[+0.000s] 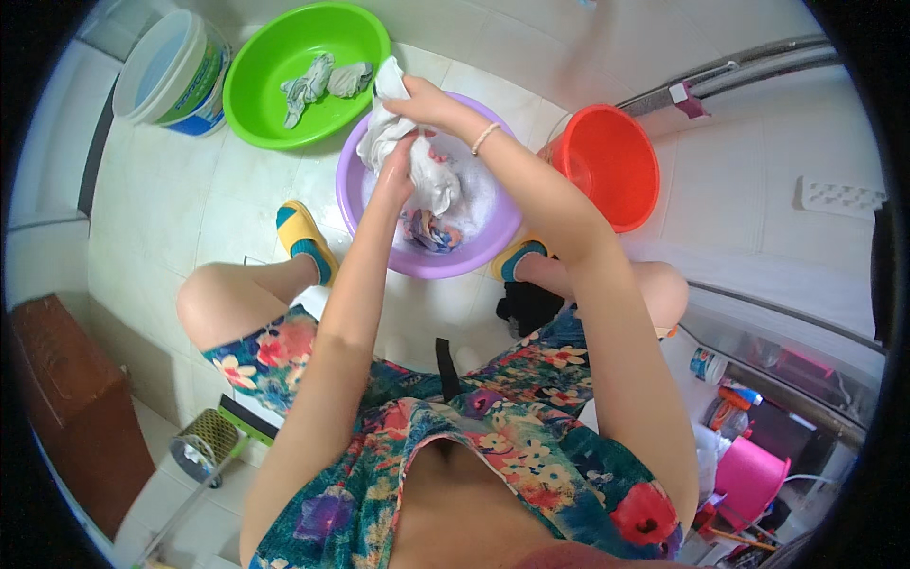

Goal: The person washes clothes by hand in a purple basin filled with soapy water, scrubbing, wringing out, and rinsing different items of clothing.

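Observation:
A wet white cloth garment (431, 180) hangs over the left side of a purple basin (349, 204), bunched between my two hands. My left hand (398, 166) is closed around its middle, low over the basin. Farther up, my right hand (422, 102) grips the upper part, whose end sticks up past the basin's far rim. Sudsy water fills the basin, and a patterned, multicoloured cloth (431, 232) lies in it near the front. Exactly what kind of garment I hold cannot be made out.
A green basin (256, 95) with two crumpled cloths stands at the far left, beside a white bucket (152, 81) . A red bucket (616, 171) is at the right. Black cloth (531, 305) lies by my right foot. A brown box (71, 389) and a small waste bin (204, 446) sit left.

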### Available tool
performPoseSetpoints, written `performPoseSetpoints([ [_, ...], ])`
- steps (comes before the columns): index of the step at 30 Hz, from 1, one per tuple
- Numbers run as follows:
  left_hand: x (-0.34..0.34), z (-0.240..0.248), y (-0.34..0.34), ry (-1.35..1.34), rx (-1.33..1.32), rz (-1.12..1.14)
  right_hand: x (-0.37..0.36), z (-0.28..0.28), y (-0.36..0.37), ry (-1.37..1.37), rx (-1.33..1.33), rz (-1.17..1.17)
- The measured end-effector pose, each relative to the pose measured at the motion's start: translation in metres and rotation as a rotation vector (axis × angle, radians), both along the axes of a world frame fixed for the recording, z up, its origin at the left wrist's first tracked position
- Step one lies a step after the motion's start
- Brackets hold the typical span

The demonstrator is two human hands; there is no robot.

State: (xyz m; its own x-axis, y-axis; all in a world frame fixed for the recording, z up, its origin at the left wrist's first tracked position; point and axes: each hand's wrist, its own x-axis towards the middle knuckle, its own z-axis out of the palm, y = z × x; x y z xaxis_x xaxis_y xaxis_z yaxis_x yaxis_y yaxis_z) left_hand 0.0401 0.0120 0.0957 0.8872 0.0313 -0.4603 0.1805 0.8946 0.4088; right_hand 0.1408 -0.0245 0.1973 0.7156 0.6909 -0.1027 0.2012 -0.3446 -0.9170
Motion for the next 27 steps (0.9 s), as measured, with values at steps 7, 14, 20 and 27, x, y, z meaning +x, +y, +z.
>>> performPoseSetpoints([
  [7,-0.017,-0.034,0.035,0.103,-0.178,0.178,0.044,-0.13,-0.073,0.204,-0.21,0.279],
  [14,-0.001,0.01,0.041,0.065,-0.215,0.277,-0.02,-0.253,-0.125,-0.048,-0.692,0.041],
  [20,0.03,0.032,0.048,-0.225,-0.706,0.407,-0.051,-0.226,-0.15,0.38,-0.468,0.247],
  [27,0.055,0.021,0.045,-0.178,-0.8,0.533,-0.11,-0.132,-0.117,0.733,-0.5,0.454],
])
